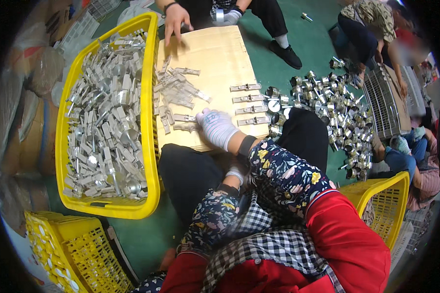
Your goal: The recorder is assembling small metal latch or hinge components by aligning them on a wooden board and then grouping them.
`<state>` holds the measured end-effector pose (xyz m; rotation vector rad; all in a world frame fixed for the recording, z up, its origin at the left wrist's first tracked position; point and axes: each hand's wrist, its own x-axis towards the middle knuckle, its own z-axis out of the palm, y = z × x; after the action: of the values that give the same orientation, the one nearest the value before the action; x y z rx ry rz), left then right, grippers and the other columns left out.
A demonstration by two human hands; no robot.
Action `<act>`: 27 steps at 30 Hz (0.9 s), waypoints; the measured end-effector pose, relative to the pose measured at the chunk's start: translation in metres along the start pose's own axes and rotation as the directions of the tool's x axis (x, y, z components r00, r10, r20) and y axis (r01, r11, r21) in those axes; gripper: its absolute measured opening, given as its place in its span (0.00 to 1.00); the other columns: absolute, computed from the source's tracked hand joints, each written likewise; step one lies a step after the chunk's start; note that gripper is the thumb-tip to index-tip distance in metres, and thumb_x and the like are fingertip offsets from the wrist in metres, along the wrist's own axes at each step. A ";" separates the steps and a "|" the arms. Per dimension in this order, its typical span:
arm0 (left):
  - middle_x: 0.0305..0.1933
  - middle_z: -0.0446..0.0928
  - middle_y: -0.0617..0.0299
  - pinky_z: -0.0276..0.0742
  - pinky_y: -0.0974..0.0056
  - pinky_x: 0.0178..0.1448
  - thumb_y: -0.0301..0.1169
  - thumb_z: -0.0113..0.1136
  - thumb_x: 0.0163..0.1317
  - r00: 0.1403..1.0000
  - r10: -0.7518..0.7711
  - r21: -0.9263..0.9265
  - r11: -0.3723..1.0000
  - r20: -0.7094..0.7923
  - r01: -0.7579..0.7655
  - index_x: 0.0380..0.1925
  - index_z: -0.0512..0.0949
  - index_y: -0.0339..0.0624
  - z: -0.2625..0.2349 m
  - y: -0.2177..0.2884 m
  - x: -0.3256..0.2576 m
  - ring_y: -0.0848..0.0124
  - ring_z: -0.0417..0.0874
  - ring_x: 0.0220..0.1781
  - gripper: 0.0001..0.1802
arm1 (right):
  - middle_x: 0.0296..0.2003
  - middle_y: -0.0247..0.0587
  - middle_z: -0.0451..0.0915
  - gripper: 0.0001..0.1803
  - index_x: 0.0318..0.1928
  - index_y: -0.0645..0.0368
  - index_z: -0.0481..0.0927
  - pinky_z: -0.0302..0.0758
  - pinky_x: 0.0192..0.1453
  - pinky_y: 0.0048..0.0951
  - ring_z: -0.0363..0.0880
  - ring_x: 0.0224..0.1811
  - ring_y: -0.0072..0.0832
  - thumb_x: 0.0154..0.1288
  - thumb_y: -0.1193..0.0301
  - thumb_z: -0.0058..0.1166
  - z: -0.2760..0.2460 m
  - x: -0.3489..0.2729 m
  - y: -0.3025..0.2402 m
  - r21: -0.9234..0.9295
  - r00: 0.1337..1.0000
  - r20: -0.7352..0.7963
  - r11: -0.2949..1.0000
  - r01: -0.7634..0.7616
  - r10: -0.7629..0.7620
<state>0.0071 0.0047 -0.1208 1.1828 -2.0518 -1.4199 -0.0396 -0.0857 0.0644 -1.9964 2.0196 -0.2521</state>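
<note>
Metal clips [178, 88] lie in a loose pile on the left half of the pale wooden board [220, 53], and four more are placed one below another near its right edge. The right hand [216, 126], in a striped white glove, is low over the board, at the near side of the pile. Its forearm comes from the lower right and bends toward the upper left, so the knuckles are up and the fingers point to the left. These fingers are curled narrow, close to the end of one clip; I cannot tell if they grip it. The left hand [236, 173] is lower, between the knees, mostly hidden below the right forearm, and I cannot tell how its fingers stand. At left stands a yellow basket [154, 97] full of metal parts.
</note>
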 end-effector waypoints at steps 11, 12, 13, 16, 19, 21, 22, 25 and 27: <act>0.28 0.80 0.55 0.72 0.65 0.43 0.39 0.50 0.64 0.982 -0.178 -0.268 0.951 -0.068 0.154 0.31 0.80 0.36 -0.030 0.089 -0.010 0.68 0.79 0.32 0.17 | 0.41 0.48 0.80 0.18 0.43 0.61 0.80 0.72 0.52 0.31 0.79 0.44 0.38 0.58 0.62 0.52 -0.074 0.040 0.123 0.602 0.972 -0.222 0.795 0.075 0.077; 0.28 0.80 0.57 0.71 0.66 0.46 0.41 0.50 0.65 0.969 -0.246 -0.311 0.922 -0.007 0.232 0.31 0.81 0.36 -0.030 0.090 -0.010 0.71 0.77 0.34 0.19 | 0.40 0.48 0.81 0.19 0.43 0.63 0.80 0.72 0.51 0.29 0.79 0.42 0.34 0.56 0.61 0.54 -0.079 0.040 0.141 0.668 0.968 -0.161 0.744 -0.036 0.191; 0.28 0.80 0.57 0.71 0.66 0.46 0.41 0.50 0.65 0.969 -0.248 -0.310 0.922 -0.009 0.233 0.31 0.81 0.36 -0.029 0.088 -0.010 0.71 0.77 0.34 0.19 | 0.39 0.47 0.81 0.21 0.44 0.63 0.80 0.72 0.49 0.27 0.78 0.41 0.31 0.54 0.61 0.57 -0.077 0.042 0.160 0.750 0.957 -0.074 0.648 -0.132 0.281; 0.29 0.81 0.60 0.71 0.67 0.46 0.41 0.50 0.65 0.978 -0.210 -0.340 0.920 -0.008 0.195 0.29 0.81 0.36 -0.029 0.084 -0.010 0.71 0.77 0.34 0.20 | 0.40 0.43 0.80 0.19 0.46 0.60 0.80 0.72 0.46 0.26 0.76 0.42 0.29 0.54 0.64 0.57 -0.066 0.049 0.188 0.881 0.915 0.123 0.382 -0.278 0.384; 0.30 0.81 0.60 0.71 0.67 0.47 0.41 0.49 0.66 0.970 -0.243 -0.358 0.906 0.000 0.227 0.30 0.81 0.36 -0.030 0.088 -0.011 0.72 0.78 0.35 0.19 | 0.24 0.27 0.76 0.12 0.41 0.58 0.81 0.66 0.27 0.18 0.66 0.22 0.14 0.55 0.69 0.60 -0.057 0.056 0.203 0.934 0.936 0.082 0.302 -0.193 0.343; 0.30 0.81 0.60 0.72 0.68 0.47 0.40 0.50 0.66 0.966 -0.259 -0.303 0.920 0.000 0.247 0.30 0.81 0.35 -0.032 0.090 -0.011 0.72 0.78 0.36 0.19 | 0.24 0.27 0.76 0.11 0.39 0.58 0.81 0.66 0.26 0.18 0.66 0.22 0.15 0.55 0.69 0.60 -0.048 0.056 0.210 0.933 0.918 0.118 0.274 -0.232 0.378; 0.30 0.81 0.60 0.72 0.68 0.47 0.40 0.50 0.66 0.965 -0.261 -0.303 0.920 0.000 0.249 0.30 0.81 0.35 -0.031 0.088 -0.011 0.72 0.78 0.36 0.19 | 0.24 0.27 0.76 0.11 0.38 0.58 0.81 0.66 0.26 0.18 0.66 0.21 0.15 0.55 0.69 0.61 -0.045 0.057 0.213 0.931 0.902 0.147 0.252 -0.265 0.406; 0.31 0.81 0.60 0.72 0.67 0.48 0.40 0.50 0.66 0.951 -0.305 -0.343 0.890 0.046 0.302 0.30 0.81 0.34 -0.030 0.084 -0.011 0.72 0.78 0.37 0.19 | 0.24 0.28 0.76 0.10 0.37 0.58 0.81 0.66 0.26 0.18 0.66 0.21 0.16 0.54 0.69 0.61 -0.039 0.058 0.218 0.926 0.893 0.157 0.251 -0.282 0.423; 0.31 0.81 0.60 0.72 0.68 0.47 0.40 0.50 0.66 0.963 -0.270 -0.389 0.885 0.015 0.255 0.30 0.81 0.34 -0.030 0.089 -0.011 0.72 0.78 0.36 0.19 | 0.23 0.28 0.76 0.10 0.37 0.58 0.81 0.66 0.26 0.18 0.67 0.21 0.16 0.54 0.69 0.61 -0.037 0.057 0.218 0.920 0.890 0.170 0.255 -0.297 0.423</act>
<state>-0.0029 0.0088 -0.0269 1.3315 -1.5210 -1.8093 -0.2580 -0.1406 0.0243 -0.7314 1.6298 -1.1465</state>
